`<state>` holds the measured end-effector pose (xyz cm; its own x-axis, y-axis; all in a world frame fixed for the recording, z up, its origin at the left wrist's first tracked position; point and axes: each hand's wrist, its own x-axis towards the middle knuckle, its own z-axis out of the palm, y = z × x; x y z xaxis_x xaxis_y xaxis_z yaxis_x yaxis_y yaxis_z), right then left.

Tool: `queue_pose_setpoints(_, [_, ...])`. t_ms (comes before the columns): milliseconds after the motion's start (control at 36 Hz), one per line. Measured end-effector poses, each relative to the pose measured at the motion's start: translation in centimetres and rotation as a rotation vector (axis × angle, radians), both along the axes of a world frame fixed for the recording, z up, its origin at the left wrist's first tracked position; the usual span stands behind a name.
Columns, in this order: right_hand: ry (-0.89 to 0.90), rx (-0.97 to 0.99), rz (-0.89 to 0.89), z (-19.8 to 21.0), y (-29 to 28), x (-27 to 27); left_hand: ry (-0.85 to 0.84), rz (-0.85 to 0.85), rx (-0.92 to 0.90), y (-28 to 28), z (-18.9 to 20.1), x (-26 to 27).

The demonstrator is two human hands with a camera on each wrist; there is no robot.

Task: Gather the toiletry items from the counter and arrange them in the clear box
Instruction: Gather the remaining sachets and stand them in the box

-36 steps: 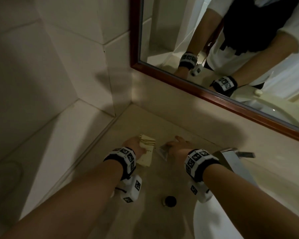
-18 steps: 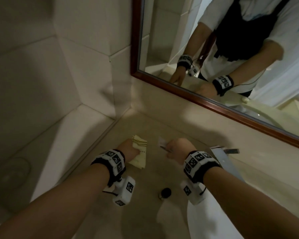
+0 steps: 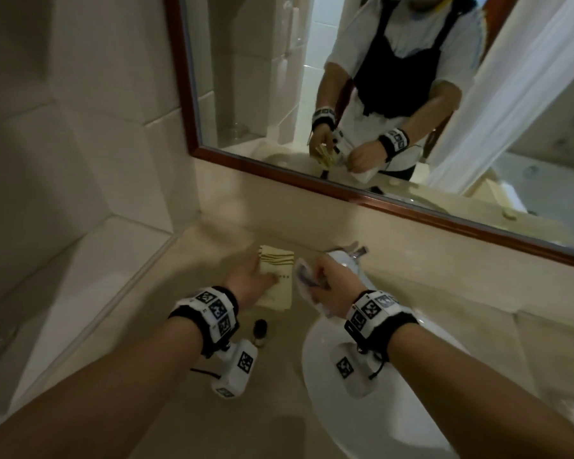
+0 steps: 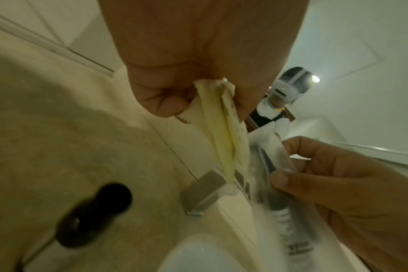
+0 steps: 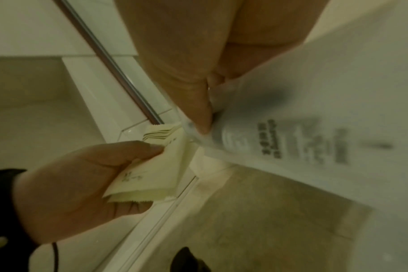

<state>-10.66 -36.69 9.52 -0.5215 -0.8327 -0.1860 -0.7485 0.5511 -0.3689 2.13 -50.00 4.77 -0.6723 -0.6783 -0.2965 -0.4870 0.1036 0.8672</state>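
My left hand [image 3: 251, 280] holds a small stack of cream paper packets [image 3: 278, 276] with brown stripes, pinched between thumb and fingers [image 4: 165, 103] just above the counter. The packets [image 5: 156, 165] hang edge-on in the left wrist view [image 4: 221, 139]. Close to its right, my right hand [image 3: 330, 286] pinches a frosted plastic sachet [image 3: 303, 276] with a dark item inside and printed text [image 5: 291, 139]. The sachet [image 4: 280, 193] almost touches the paper packets. A small dark bottle [image 3: 261, 332] stands on the counter below my left wrist.
The beige counter [image 3: 166, 376] meets a white tiled ledge [image 3: 90, 276] on the left. A white basin [image 3: 328, 399] lies under my right forearm, with a chrome faucet [image 3: 353, 255] behind it. A wood-framed mirror [image 3: 312, 180] runs along the back wall.
Both hands have lifted off the counter and come toward me, the left with the paper packets, the right with the plastic sachet. The head view has tilted up.
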Motion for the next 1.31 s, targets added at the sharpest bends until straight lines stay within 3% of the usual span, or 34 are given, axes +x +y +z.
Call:
queue_pose_setpoints(222, [-0.201,-0.144,-0.184,-0.4,13.2,-2.0,0.067,-0.132,-0.024,11.7,1.5,-3.1])
queue_pose_setpoints(389, [-0.089,-0.122,-0.258,-0.9,24.8,-3.1,0.052,-0.307,-0.081,21.2,2.1,-5.6])
queue_pose_setpoints(722, [-0.200,-0.134,-0.542,-1.8,45.9,-4.1,0.040,-0.552,-0.003,39.5,0.8,-10.1])
queue_pose_setpoints(972, [-0.235,-0.185,-0.714,-4.9,54.4,-6.0,-0.001,-0.621,0.026,46.8,-1.7,-13.5])
queue_pose_setpoints(1111, [-0.247,-0.247,-0.779,-6.2,56.5,-8.7,-0.004,-0.642,0.025,48.3,-3.1,-16.9])
queue_pose_setpoints(1306, [-0.228,-0.146,-0.880,-7.1,57.7,-14.5,-0.055,-0.768,-0.054,48.2,-6.7,-23.0])
